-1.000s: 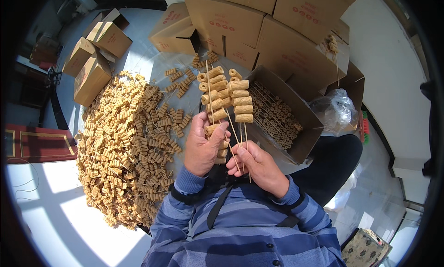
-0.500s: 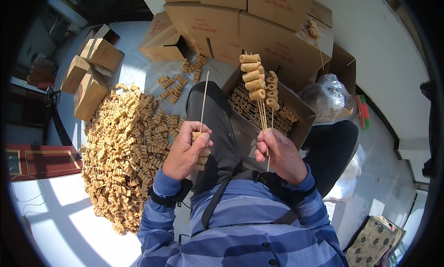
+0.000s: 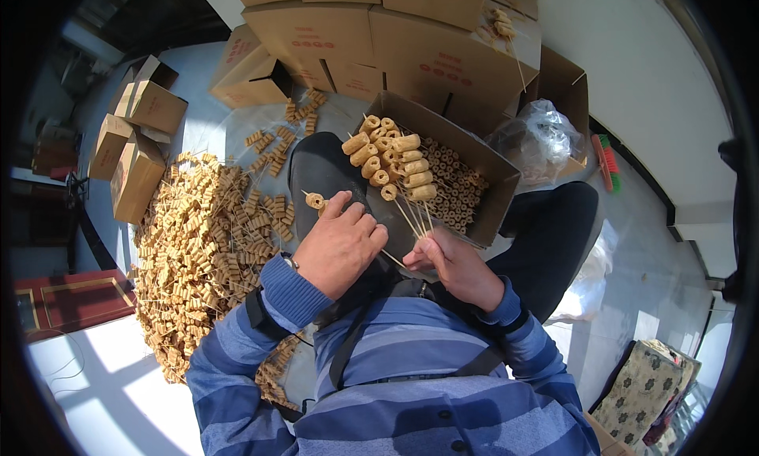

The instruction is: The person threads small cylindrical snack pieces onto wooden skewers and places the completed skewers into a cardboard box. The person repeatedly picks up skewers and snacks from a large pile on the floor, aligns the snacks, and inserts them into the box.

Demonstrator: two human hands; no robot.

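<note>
Pale floor [image 3: 198, 120], sunlit patches at lower left; person sits on it, dark-trousered legs out ahead, striped blue sweater. Big heap [image 3: 198, 250] of skewered tan rolls spreads over the floor on the person's left, thin sticks poking out everywhere. A few loose skewers [image 3: 273, 144] lie farther out near the stack of closed cartons [image 3: 371, 37] at the top. Smaller cartons [image 3: 134, 140] sit at far left beyond the heap. Open box [image 3: 466, 187] rests against the right knee, partly filled with rolls stacked end-on. Crumpled clear bag [image 3: 545, 136] just beyond it, a red-and-green brush [image 3: 605, 160] on the floor by the white wall. Patterned cushion [image 3: 644, 389] at lower right.

Room to move: tight. Heap edge hems in the left side, box rim sits right in front of the hands, cartons close the front. Bare floor only at lower left and along the right wall.

Left hand [image 3: 340, 246] is over the lap, back up, fingers curled, pinching a single skewer [image 3: 316, 201] with one roll at its tip. Right hand [image 3: 455, 262] is closed around the lower ends of a bundle [image 3: 391, 160] of loaded skewers, fanned upward over the box's near edge. Both forearms enter from below, elbows bent, hands near each other, not touching.
</note>
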